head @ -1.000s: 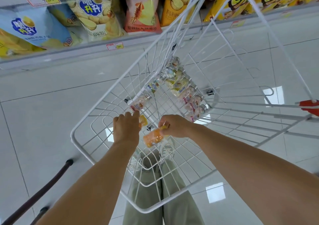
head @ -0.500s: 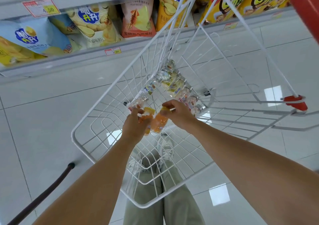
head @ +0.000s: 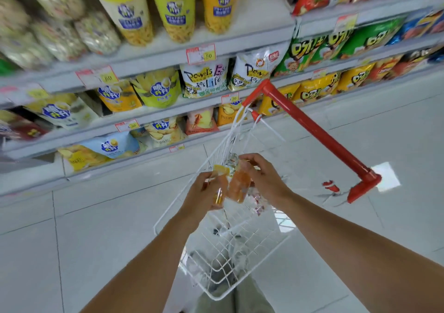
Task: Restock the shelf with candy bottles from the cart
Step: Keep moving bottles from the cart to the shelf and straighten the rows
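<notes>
Left hand [head: 204, 193] curled round an orange candy bottle [head: 220, 192] with a yellow cap, right hand [head: 263, 179] gripping a second orange bottle [head: 237, 187] just beside it, both above the white wire cart [head: 240, 248]. Beyond, red cart handle [head: 312, 130] and shelves [head: 252, 41] of snack bags and tubs.

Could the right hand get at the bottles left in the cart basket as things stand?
Probably not to grasp one: the right hand grips an orange bottle, and the left hand grips a yellow-capped bottle. The cart basket is open-topped, so nothing covers the remaining bottles.
</notes>
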